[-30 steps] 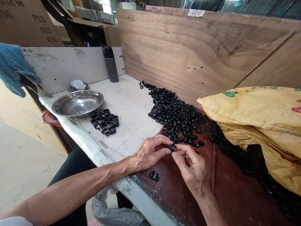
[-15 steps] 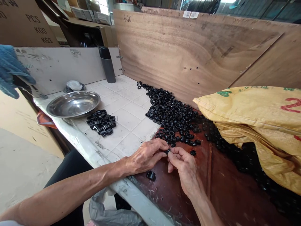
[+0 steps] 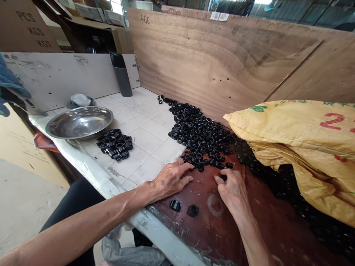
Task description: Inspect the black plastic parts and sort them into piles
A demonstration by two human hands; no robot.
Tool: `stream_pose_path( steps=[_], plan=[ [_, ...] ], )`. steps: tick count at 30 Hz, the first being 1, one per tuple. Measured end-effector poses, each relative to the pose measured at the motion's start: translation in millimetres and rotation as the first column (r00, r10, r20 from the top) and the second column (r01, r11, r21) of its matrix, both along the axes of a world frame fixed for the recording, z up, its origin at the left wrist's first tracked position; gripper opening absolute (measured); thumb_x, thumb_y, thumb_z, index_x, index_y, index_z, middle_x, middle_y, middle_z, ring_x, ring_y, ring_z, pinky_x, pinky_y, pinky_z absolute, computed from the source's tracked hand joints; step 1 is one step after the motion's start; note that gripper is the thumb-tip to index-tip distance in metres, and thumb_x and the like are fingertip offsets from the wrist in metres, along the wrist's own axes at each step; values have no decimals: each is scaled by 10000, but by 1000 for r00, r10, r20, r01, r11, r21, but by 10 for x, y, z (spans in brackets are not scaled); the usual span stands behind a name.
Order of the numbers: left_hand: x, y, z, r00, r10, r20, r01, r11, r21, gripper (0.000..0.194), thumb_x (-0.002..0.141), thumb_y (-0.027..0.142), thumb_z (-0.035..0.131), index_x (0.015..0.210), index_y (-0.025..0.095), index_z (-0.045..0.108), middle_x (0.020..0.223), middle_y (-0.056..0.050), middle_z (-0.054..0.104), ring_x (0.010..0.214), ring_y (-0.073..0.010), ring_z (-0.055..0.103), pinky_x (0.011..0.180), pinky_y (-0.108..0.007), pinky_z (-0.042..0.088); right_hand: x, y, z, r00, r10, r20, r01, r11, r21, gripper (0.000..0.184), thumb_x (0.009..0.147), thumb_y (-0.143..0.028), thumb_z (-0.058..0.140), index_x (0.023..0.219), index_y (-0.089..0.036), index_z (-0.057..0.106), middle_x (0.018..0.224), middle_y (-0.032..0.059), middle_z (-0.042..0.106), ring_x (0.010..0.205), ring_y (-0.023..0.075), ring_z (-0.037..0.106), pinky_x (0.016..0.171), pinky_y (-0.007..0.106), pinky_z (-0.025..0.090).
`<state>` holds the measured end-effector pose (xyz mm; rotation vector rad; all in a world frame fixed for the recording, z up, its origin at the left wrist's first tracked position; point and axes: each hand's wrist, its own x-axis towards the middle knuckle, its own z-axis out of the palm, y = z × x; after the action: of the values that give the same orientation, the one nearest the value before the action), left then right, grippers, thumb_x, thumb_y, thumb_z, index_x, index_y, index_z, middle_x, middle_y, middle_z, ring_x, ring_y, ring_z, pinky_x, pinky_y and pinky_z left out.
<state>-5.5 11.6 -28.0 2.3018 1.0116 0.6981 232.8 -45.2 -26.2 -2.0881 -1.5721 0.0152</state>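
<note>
My left hand rests on the brown-red surface with thumb and fingers apart, nothing between them. Its fingertips are at the near edge of a heap of small black plastic rings. To the right, my right hand has its thumb and index finger around a single black ring lying close to the heap; the fingers partly cover it. Between the hands and the near table edge lie two loose black pieces, one on its side and a darker one beside it.
On the white tiled part sit a smaller cluster of black rings, a steel bowl and a dark thermos flask. A plywood board walls the back. A yellow woven sack lies at right over more black pieces.
My hands have parted, and the black piece they held together is gone from them. A second piece now lies by the first near the edge. My right hand has moved right to another ring.
</note>
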Motion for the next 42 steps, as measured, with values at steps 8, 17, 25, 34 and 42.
stream_pose_path(
  steps=[8,17,25,34,42],
  plan=[
    [19,1,-69,998,-53,-27,55,995,84,104,929,203,544,907,189,644,982,-59,623,818,-171,622,751,-297,523,-390,5,30,863,202,-463,-234,972,-12,209,797,-365,681,920,-196,694,884,65,728,712,204,661,688,338,554],
    [-26,-70,-21,965,-71,254,103,988,-114,287,839,152,597,1108,210,516,894,-8,697,702,-144,657,655,-273,532,-480,-32,89,618,233,-751,-314,949,36,329,776,-372,775,1039,-190,697,918,62,756,800,203,712,723,308,596],
    [-34,-99,128,905,54,423,72,958,-277,260,836,177,635,1087,188,566,862,-2,696,631,-92,615,583,-215,521,-525,-84,240,636,259,-727,-236,962,136,256,788,-378,775,974,-203,747,978,64,760,845,210,715,765,307,593],
    [-64,-114,120,872,-30,489,171,954,-247,279,872,195,633,1140,181,556,1004,-53,715,796,-145,711,736,-289,601,-579,-112,304,642,421,-641,-373,902,219,182,850,-321,713,1001,-227,749,1064,67,699,907,204,674,748,282,578],
    [-48,-116,122,875,1,484,144,954,-263,284,862,168,626,1141,180,580,980,-39,720,780,-133,704,707,-266,598,-583,-117,329,532,328,-781,-263,940,216,226,773,-347,782,886,-211,640,958,53,718,831,197,698,728,285,582]
  ],
)
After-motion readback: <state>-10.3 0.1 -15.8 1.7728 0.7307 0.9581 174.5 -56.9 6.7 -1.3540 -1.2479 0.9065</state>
